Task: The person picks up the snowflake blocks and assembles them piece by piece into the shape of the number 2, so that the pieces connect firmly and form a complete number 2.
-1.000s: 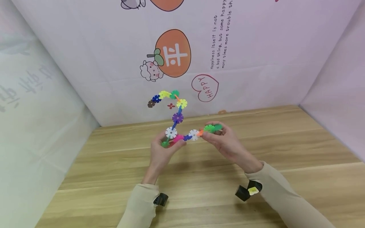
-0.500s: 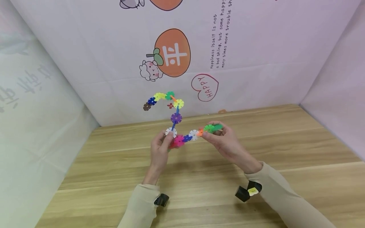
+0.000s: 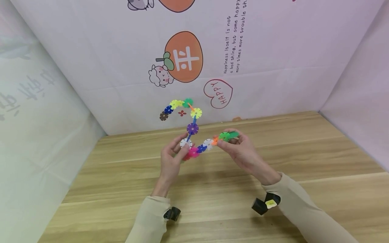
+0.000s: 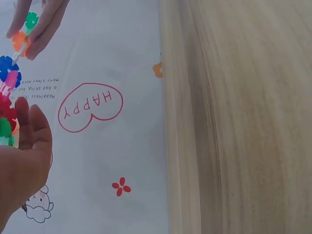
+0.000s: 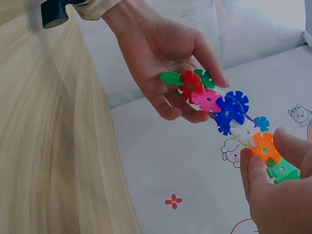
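one long chain of bright plastic snowflake discs (image 3: 194,148), slotted edge to edge, is held in the air above the light wooden table (image 3: 212,202), roughly at the centre of the head view. its low run goes from a red and pink cluster at 9 o'clock, through a blue disc and a white disc, to an orange disc and green discs at 3 o'clock. from the white disc near the left hand a second branch climbs toward 12 o'clock: a purple disc, a yellow one, then a green, yellow, blue and brown arc curling off to 10 o'clock, standing free in front of the backdrop.

the left hand (image 3: 173,160) grips the red and pink end, fingers curled under it and thumb laid over the top, as the right wrist view shows plainly. the right hand (image 3: 240,150) pinches the orange and green end between thumb and fingertips (image 5: 256,168).

both wrists wear beige sleeves (image 3: 152,219) with small black cameras strapped on.

behind the table, at 12 o'clock, hangs a pale printed backdrop (image 3: 273,50) with an orange persimmon cartoon (image 3: 183,57), a little sheep, a red "happy" heart (image 3: 218,93) and lines of small text. pale sheets close in the sides at 9 and 3 o'clock.
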